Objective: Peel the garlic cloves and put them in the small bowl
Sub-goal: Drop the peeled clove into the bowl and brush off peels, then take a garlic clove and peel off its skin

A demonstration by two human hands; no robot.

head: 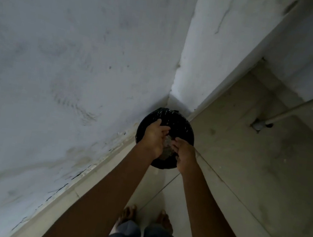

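While we're stood over the bin, a few thoughts on ditching the skins cleanly. Far left of the frame is just grubby wall (59, 65). Just left of centre, our left hand (154, 138) hangs over the bin, cupped and about half open, palm turned toward the other hand. Between the two hands there's a pale flaky patch (167, 142). We reckon it's garlic skins, but it's dim and we can't tell if it sits in the palm or down in the liner. Right beside it, our right hand (183, 154) has its fingers bent in toward the left palm, like it's brushing bits off; whether it's pinching anything, can't tell. The black-lined bin (189, 129) sits directly under both hands, tucked into the corner.

Tip: we keep both hands low over the rim and rub fingers across palm, so the papery bits drop straight down instead of drifting onto the floor tiles (244, 169) at right. The cloves and small bowl aren't in shot at all.
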